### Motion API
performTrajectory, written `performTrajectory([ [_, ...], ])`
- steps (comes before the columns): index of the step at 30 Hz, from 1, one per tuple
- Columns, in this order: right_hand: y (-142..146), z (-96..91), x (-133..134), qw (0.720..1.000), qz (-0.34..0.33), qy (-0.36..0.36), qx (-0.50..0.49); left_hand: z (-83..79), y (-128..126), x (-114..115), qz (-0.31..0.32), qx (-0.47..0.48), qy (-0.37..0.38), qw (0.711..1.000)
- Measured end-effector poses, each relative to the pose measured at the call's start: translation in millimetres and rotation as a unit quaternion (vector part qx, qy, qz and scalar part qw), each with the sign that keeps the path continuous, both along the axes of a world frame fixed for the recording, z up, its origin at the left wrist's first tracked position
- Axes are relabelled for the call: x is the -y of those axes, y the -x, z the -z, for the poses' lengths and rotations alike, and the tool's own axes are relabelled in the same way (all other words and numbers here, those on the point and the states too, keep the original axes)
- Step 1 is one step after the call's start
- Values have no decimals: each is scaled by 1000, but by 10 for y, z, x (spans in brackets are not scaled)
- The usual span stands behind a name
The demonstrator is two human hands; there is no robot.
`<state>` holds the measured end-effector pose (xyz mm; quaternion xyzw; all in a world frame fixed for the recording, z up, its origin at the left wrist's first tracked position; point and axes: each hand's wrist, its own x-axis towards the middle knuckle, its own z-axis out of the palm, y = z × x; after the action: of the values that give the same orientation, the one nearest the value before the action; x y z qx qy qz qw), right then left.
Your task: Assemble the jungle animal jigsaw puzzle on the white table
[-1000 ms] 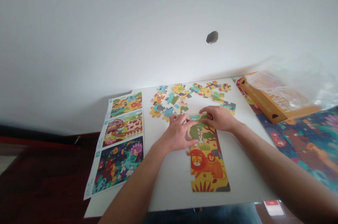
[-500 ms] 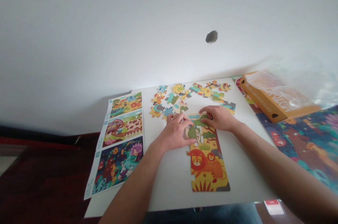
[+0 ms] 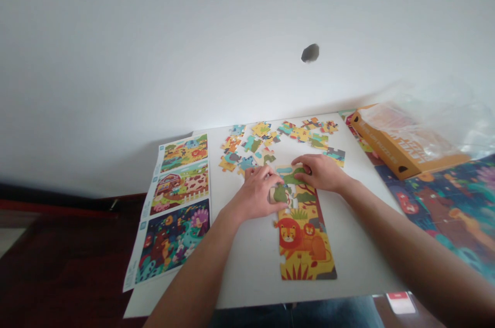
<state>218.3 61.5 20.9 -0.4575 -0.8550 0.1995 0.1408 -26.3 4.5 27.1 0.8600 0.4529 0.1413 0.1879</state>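
Between the thumb and fingers of my left hand (image 3: 260, 193) is a green and cream puzzle piece (image 3: 281, 194), held at the left edge of a partly joined puzzle (image 3: 305, 245). That joined strip shows two lions below and green trees above. My right hand (image 3: 317, 172) rests on the strip's upper right part, its fingertips bent down onto the tree area. Whether those fingers grip an edge or only press is hard to see. Beyond both hands lie several loose puzzle pieces (image 3: 253, 143) in yellow, blue and green.
On the left of the white table (image 3: 247, 271) lies a sheet with three printed pictures (image 3: 180, 189). An orange puzzle box (image 3: 381, 145) with clear plastic wrap (image 3: 444, 116) stands at the right, beside a dark finished puzzle (image 3: 441, 209). A wall rises behind the table.
The piece in my left hand has shifted and tilted slightly at the strip's left edge. My right hand stays where it was, as do the loose pieces.
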Motion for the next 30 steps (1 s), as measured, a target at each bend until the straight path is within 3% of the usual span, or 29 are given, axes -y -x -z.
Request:
performTrajectory([
  [30, -7, 18, -9, 1000, -4, -1, 2, 39, -26, -24, -18, 23, 31, 999],
])
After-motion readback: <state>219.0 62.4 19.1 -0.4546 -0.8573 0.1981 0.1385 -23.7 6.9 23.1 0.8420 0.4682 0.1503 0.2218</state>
